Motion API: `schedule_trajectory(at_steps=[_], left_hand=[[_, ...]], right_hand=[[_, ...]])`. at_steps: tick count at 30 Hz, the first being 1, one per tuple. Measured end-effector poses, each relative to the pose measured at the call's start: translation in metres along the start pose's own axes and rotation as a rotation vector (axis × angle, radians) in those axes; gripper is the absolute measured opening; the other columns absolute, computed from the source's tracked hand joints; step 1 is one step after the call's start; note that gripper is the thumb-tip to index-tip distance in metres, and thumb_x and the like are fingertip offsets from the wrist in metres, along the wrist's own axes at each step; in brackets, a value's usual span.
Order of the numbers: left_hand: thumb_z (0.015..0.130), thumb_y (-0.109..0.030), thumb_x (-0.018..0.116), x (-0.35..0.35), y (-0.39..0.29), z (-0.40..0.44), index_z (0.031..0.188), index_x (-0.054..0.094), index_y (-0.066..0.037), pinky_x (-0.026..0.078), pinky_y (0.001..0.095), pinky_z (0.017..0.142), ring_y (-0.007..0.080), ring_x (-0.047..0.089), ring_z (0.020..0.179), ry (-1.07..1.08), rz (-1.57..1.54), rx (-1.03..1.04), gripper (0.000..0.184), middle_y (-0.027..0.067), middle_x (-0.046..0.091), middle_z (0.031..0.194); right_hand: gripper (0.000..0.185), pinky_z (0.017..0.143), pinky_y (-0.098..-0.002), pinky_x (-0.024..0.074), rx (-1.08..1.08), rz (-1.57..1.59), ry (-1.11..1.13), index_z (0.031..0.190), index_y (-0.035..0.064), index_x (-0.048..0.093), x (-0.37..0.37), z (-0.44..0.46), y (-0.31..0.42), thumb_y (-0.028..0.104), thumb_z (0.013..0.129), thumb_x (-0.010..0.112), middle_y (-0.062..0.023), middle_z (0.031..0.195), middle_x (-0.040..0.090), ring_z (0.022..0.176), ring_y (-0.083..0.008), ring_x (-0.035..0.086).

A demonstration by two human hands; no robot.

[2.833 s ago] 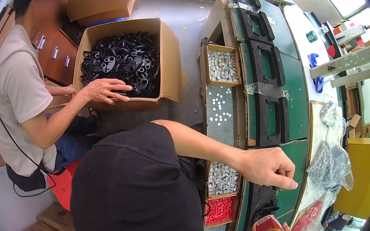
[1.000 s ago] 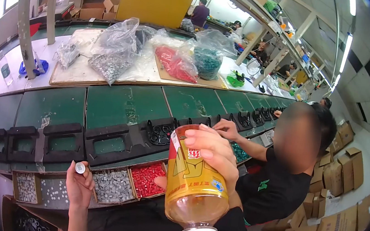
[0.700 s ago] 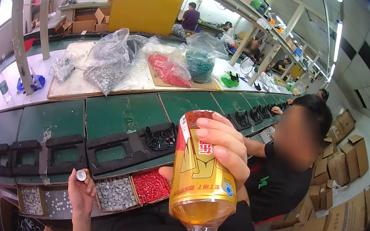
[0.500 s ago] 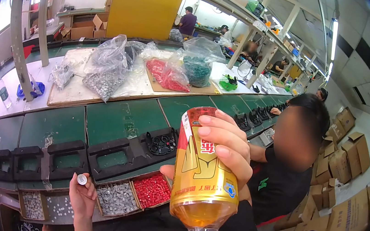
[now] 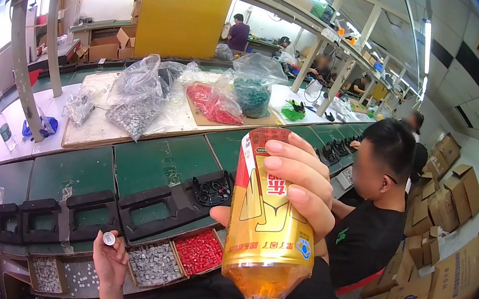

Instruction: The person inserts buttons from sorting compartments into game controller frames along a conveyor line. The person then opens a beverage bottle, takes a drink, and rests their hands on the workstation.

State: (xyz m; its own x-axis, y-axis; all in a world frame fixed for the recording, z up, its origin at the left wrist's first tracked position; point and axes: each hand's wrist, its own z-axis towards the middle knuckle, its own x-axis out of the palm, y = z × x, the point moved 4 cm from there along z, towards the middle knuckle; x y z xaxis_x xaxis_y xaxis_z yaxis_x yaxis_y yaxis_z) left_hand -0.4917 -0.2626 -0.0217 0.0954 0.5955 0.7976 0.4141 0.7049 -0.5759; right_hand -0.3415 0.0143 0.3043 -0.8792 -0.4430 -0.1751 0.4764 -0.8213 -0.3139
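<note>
My right hand (image 5: 308, 185) is wrapped round a drink bottle (image 5: 257, 226) with a gold and red label. The bottle is upside down close to the camera, its open neck at the bottom edge of the view, with amber liquid inside. Lower left, my left hand (image 5: 111, 260) is raised and pinches a white bottle cap (image 5: 109, 239) at its fingertips. Below and beside that hand are a tray of grey parts (image 5: 155, 263) and a tray of red parts (image 5: 198, 251).
Black foam frames (image 5: 151, 213) line the green conveyor (image 5: 161, 158), one holding a black device with cables (image 5: 211, 191). Behind lie bags of grey (image 5: 134, 109), red (image 5: 215, 104) and green parts (image 5: 252, 97). A co-worker (image 5: 370, 225) sits close on the right, near stacked cartons (image 5: 447, 282).
My view has shifted slightly. The bottle stays inverted in my right hand, and my left hand still has the cap. The co-worker's head has turned toward the conveyor.
</note>
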Motion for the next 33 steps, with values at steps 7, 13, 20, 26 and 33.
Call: schedule_trajectory(at_steps=[7,13,20,26,33], left_hand=[[0.118,-0.047,0.05,-0.0034,0.0001,0.0005,0.118,0.071,-0.004,0.038,0.0292,0.049,0.0105,0.047,0.06,-0.032,-0.009,0.0,0.048,-0.0014,0.054,0.079],[0.118,-0.048,0.05,-0.0048,0.0009,0.0011,0.117,0.072,-0.004,0.039,0.0296,0.049,0.0107,0.048,0.06,-0.038,-0.007,-0.003,0.048,-0.0013,0.056,0.079],[0.117,-0.048,0.051,-0.0034,0.0006,0.0001,0.118,0.072,-0.007,0.036,0.0293,0.05,0.0099,0.047,0.059,-0.025,0.024,-0.002,0.046,-0.0039,0.055,0.079],[0.117,-0.047,0.051,-0.001,0.0001,-0.0014,0.117,0.072,-0.007,0.036,0.0294,0.05,0.01,0.047,0.059,-0.027,0.022,0.003,0.046,-0.0037,0.055,0.078],[0.117,-0.046,0.051,-0.0012,0.0005,-0.0011,0.117,0.072,-0.006,0.037,0.0295,0.049,0.0101,0.048,0.059,-0.041,0.012,0.0,0.045,-0.0034,0.055,0.078]], right_hand=[[0.08,0.108,-0.0574,0.0619,-0.018,-0.013,-0.014,0.133,0.0093,0.051,-0.0021,0.0028,-0.0011,0.031,0.078,0.105,-0.0174,0.128,0.074,0.116,-0.0392,0.078],[0.081,0.109,-0.0573,0.0616,-0.012,-0.018,-0.001,0.134,0.0095,0.051,-0.0044,0.0045,-0.0006,0.031,0.078,0.105,-0.0171,0.128,0.074,0.117,-0.0391,0.078],[0.08,0.109,-0.0574,0.0614,-0.009,-0.018,-0.019,0.134,0.0099,0.051,-0.0055,0.0039,-0.0003,0.032,0.078,0.105,-0.0167,0.128,0.074,0.118,-0.0385,0.078],[0.08,0.11,-0.0572,0.0612,-0.004,-0.025,-0.019,0.133,0.0097,0.052,-0.0076,0.0055,0.0013,0.032,0.077,0.105,-0.0165,0.128,0.074,0.118,-0.0382,0.078],[0.08,0.109,-0.0573,0.0614,-0.001,-0.014,-0.042,0.133,0.0094,0.053,-0.0074,0.0032,0.0009,0.032,0.078,0.105,-0.0167,0.128,0.074,0.117,-0.0386,0.078]])
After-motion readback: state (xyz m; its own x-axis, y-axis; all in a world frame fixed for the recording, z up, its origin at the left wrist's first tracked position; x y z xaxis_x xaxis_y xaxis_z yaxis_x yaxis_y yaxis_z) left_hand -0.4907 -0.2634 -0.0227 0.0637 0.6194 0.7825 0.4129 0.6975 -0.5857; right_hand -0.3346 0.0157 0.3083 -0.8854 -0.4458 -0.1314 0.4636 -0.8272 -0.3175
